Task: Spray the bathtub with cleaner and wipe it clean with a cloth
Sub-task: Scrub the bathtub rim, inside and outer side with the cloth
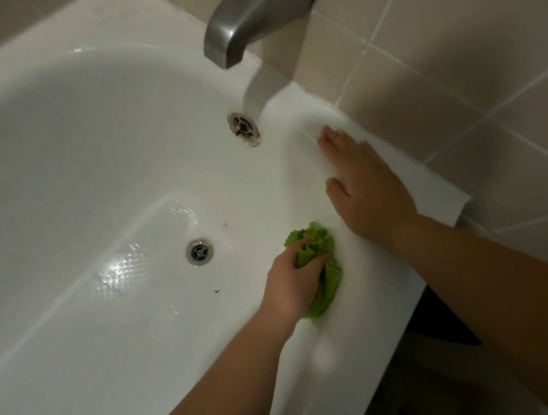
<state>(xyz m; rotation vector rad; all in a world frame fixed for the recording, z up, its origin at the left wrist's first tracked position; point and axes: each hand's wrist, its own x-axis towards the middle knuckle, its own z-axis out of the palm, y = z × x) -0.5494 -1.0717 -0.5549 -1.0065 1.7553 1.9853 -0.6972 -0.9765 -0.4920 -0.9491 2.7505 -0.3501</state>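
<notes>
The white bathtub (71, 170) fills most of the view, its floor wet and shiny around the floor drain (199, 252). My left hand (290, 281) grips a crumpled green cloth (321, 263) and presses it against the tub's inner wall near the drain end. My right hand (364, 184) lies flat with straight fingers on the tub's rim (436, 194), just right of the cloth. No spray bottle is in view.
A grey metal spout (255, 13) hangs over the tub's end, with the round overflow fitting (244, 128) below it. Beige tiled wall (470, 45) runs behind the rim. A small dark speck (217, 290) lies on the tub floor.
</notes>
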